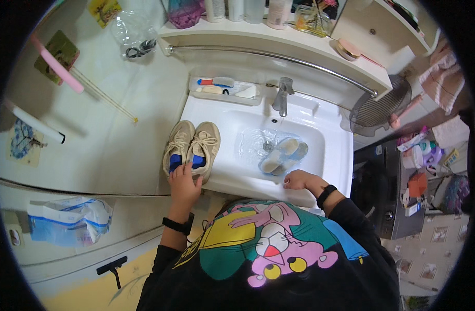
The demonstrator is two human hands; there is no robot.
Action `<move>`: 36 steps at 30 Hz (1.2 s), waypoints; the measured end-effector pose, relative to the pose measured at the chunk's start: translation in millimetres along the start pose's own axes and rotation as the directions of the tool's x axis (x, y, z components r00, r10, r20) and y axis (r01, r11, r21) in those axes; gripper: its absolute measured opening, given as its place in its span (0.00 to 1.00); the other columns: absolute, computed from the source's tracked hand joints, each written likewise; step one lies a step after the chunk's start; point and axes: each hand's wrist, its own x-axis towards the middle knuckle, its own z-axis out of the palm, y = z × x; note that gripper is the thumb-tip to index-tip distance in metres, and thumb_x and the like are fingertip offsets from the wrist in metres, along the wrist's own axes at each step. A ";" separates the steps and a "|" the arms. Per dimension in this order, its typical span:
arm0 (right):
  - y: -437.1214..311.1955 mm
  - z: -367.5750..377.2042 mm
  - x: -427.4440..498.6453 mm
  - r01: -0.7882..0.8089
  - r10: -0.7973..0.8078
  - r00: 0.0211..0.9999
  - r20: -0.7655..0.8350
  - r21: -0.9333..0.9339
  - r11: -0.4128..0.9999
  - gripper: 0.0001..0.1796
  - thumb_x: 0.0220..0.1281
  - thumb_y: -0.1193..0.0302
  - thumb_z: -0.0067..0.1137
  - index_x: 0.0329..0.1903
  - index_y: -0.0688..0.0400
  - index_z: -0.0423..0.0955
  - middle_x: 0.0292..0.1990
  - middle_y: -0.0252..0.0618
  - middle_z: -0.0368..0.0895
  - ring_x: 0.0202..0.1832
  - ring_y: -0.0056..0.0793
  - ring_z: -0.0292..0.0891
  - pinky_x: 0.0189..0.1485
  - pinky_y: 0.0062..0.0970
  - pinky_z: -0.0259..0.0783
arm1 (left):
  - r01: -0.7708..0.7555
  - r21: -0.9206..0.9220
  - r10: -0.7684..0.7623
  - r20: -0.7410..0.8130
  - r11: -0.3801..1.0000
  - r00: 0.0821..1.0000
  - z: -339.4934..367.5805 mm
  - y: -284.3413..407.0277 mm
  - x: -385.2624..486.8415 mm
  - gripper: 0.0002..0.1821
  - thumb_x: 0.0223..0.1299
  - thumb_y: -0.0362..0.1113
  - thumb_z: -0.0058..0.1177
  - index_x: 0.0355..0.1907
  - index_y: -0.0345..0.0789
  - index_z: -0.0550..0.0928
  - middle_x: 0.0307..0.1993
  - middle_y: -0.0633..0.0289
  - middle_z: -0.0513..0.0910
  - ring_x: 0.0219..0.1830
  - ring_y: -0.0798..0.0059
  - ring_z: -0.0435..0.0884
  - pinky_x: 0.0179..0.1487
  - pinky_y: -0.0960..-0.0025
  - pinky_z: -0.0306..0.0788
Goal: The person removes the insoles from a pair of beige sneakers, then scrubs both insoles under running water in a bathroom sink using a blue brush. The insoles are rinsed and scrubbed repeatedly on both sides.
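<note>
A pair of beige lace-up shoes (208, 136) with blue inner soles stands side by side on the left part of the white washbasin's top. My left hand (185, 183) touches their heel ends, fingers spread over the openings. In the basin (317, 136) two pale insoles (286, 148) lie in shallow, rippling water near the drain. My right hand (297, 180), fingers curled, rests by the basin's front rim just below the insoles; whether it holds anything cannot be told. The metal faucet (285, 95) stands behind the basin.
A clear tray (226, 97) with brushes and soap sits at the back left of the basin. Above runs a metal towel rail (272, 56) under a shelf (237, 29) of bottles. A ribbed grey plastic basin (381, 105) and a dark washing machine (400, 217) stand on the right.
</note>
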 end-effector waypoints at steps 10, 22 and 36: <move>-4.6 36.4 -10.3 -0.185 0.185 0.983 -0.001 -0.042 0.982 0.26 0.53 0.50 0.61 0.40 0.62 0.85 0.41 0.53 0.86 0.47 0.51 0.82 0.52 0.43 0.75 | -0.131 -0.244 0.156 0.086 0.961 0.984 -11.9 18.4 23.7 0.07 0.56 0.34 0.60 0.29 0.33 0.80 0.33 0.52 0.78 0.40 0.50 0.77 0.46 0.53 0.71; -25.8 23.9 -54.0 -0.262 0.229 0.962 -0.147 -0.271 0.926 0.41 0.42 0.45 0.73 0.56 0.57 0.75 0.51 0.47 0.81 0.55 0.46 0.78 0.56 0.43 0.75 | -0.284 -0.239 0.314 0.099 0.929 0.944 2.2 32.7 29.4 0.10 0.56 0.35 0.62 0.37 0.32 0.82 0.40 0.51 0.81 0.48 0.51 0.78 0.53 0.56 0.72; -5.1 39.5 -60.9 -0.127 0.097 0.979 -0.181 -0.160 0.979 0.48 0.40 0.45 0.75 0.62 0.59 0.71 0.54 0.49 0.78 0.58 0.49 0.73 0.60 0.39 0.73 | -0.373 -0.084 0.326 0.683 0.924 0.654 80.6 11.0 16.4 0.22 0.51 0.41 0.67 0.46 0.31 0.80 0.48 0.48 0.81 0.52 0.50 0.80 0.56 0.56 0.74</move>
